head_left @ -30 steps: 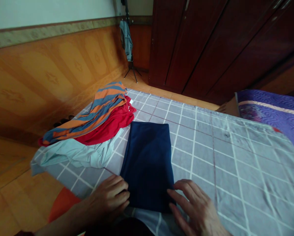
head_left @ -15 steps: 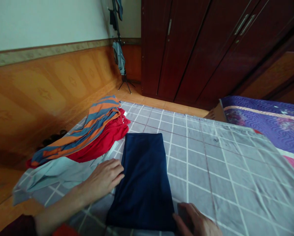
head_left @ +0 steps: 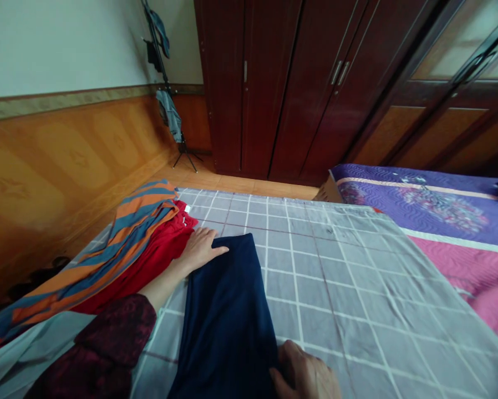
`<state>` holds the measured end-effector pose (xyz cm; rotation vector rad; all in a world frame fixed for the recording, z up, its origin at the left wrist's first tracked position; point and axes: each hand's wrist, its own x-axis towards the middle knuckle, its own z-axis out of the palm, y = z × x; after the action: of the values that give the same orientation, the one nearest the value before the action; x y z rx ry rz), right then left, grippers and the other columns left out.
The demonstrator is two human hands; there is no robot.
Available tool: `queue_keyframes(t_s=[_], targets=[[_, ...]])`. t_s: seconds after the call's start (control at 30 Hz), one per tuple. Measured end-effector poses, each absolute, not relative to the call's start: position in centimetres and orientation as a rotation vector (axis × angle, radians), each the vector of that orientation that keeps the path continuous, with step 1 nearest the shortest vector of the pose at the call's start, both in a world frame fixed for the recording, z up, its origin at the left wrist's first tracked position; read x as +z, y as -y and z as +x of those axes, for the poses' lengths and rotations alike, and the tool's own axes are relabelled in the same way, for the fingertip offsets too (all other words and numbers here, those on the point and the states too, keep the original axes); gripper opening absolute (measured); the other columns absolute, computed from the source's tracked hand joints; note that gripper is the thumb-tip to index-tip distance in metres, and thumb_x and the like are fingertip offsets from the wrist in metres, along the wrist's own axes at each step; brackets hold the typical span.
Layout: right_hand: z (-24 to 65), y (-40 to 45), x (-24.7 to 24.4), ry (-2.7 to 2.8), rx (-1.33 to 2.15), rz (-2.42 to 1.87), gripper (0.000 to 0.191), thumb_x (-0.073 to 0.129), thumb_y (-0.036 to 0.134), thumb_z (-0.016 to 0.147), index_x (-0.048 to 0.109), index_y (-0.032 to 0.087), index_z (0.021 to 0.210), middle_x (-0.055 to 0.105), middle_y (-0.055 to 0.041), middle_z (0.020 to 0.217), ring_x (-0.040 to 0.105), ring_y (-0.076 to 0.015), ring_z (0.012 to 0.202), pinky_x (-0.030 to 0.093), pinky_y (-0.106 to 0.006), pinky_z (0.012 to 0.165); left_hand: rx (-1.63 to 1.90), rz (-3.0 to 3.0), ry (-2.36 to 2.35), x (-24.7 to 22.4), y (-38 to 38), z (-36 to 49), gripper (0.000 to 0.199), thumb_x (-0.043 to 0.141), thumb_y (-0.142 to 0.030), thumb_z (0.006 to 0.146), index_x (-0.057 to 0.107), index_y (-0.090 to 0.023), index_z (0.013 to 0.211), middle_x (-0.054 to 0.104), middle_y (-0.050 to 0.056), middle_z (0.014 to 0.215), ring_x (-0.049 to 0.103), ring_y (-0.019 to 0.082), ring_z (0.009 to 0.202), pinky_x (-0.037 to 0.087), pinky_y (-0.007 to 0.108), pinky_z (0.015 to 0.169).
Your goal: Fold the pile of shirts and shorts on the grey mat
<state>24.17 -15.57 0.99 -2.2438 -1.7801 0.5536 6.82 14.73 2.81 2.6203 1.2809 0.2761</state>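
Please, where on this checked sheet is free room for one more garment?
Free room: the grey checked sheet right of the navy garment, up to the purple quilt. The right hand borders it below. Crowded: left, where the left hand meets the red garment under the striped garment.

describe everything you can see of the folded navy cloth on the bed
The folded navy cloth is a plain, dark, matt fabric, folded into a long flat strip with no visible pattern. It lies lengthwise away from the person on the grey checked sheet. The left hand rests beside its far left edge, and the right hand is at its near right edge.
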Motion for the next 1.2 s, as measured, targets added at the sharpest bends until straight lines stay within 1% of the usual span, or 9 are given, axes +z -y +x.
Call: queue_keyframes(t_s=[0.1,0.2,0.3,0.4,0.47,0.6,0.73,0.93,1.2], targets=[[23.6,15.0,1.4,1.663,0.719,-2.229,0.007,0.055,0.015,0.072,0.056,0.022,0.073,0.066,0.0015,0.063,0.062,-0.0150,0.057,0.035,-0.022,0.052,0.232,2.572,-1.221,3.0,-14.9,7.6,0.024,0.065,-0.039,0.077,0.061,-0.018,0.088,0.065,0.009,0.095,0.059,0.028,0.097,0.042,0.035,0.085],[23.2,14.4,1.7,1.449,0.944,-2.122,0.012,0.053,0.010,0.070,0.057,0.020,0.075,0.060,0.0033,0.058,0.056,-0.0112,0.054,0.033,-0.021,0.053,0.210,2.550,-1.170,3.1,-14.9,8.1,0.016,0.055,-0.034,0.081,0.061,-0.020,0.086,0.066,0.006,0.091,0.063,0.023,0.088,0.045,0.030,0.077],[23.0,14.1,1.7,1.240,1.051,-2.005,0.039,0.052,0.005,0.064,0.058,0.017,0.101,0.054,0.0069,0.057,0.050,-0.0095,0.053,0.033,-0.021,0.054,0.233,2.358,-1.167,3.1,-14.7,8.3,0.027,0.052,-0.043,0.082,0.062,-0.020,0.092,0.069,0.004,0.086,0.065,0.023,0.083,0.047,0.029,0.073],[22.9,14.1,1.7,1.146,1.097,-1.971,0.058,0.056,0.005,0.058,0.055,0.016,0.115,0.052,0.0079,0.059,0.049,-0.0101,0.056,0.035,-0.021,0.055,0.236,2.027,-1.083,3.0,-14.5,8.8,0.042,0.065,-0.054,0.070,0.066,-0.018,0.092,0.073,0.004,0.087,0.067,0.028,0.087,0.050,0.032,0.075],[23.1,14.3,1.7,1.082,1.114,-1.942,0.052,0.057,0.007,0.057,0.061,0.018,0.108,0.051,0.0069,0.062,0.048,-0.0103,0.059,0.036,-0.020,0.055,0.202,1.867,-0.974,3.3,-14.4,9.4,0.044,0.071,-0.052,0.064,0.068,-0.016,0.091,0.074,0.005,0.087,0.068,0.029,0.088,0.051,0.033,0.078],[24.4,15.0,2.2,0.907,1.035,-1.866,0.046,0.056,0.008,0.058,0.066,0.020,0.102,0.051,0.0048,0.069,0.047,-0.0093,0.062,0.036,-0.019,0.054,0.193,1.688,-0.902,4.7,-14.3,11.5,0.043,0.074,-0.049,0.065,0.069,-0.015,0.092,0.075,0.005,0.084,0.070,0.027,0.084,0.054,0.034,0.078],[28.2,15.9,3.5,0.821,0.978,-1.780,0.045,0.053,0.008,0.059,0.067,0.016,0.101,0.042,0.0067,0.062,0.039,-0.0072,0.056,0.030,-0.019,0.051,0.326,1.730,-0.874,6.3,-13.9,15.5,0.049,0.076,-0.049,0.064,0.068,-0.014,0.098,0.074,0.007,0.090,0.070,0.027,0.084,0.055,0.035,0.076],[35.9,18.7,5.6,0.758,0.851,-1.741,0.041,0.050,0.013,0.062,0.065,0.012,0.101,0.032,0.0097,0.054,0.029,-0.0057,0.048,0.021,-0.021,0.045,0.504,1.886,-0.667,7.5,-11.6,26.1,0.046,0.072,-0.048,0.066,0.069,-0.012,0.095,0.074,0.007,0.092,0.067,0.027,0.088,0.053,0.035,0.079],[44.7,23.9,8.4,0.639,0.569,-1.880,0.041,0.053,0.026,0.062,0.066,0.011,0.098,0.036,0.0094,0.048,0.035,-0.0066,0.042,0.025,-0.022,0.042,0.550,2.082,-0.314,7.8,-8.4,41.0,0.036,0.063,-0.038,0.073,0.071,-0.010,0.094,0.073,0.009,0.093,0.067,0.025,0.085,0.051,0.032,0.076]])
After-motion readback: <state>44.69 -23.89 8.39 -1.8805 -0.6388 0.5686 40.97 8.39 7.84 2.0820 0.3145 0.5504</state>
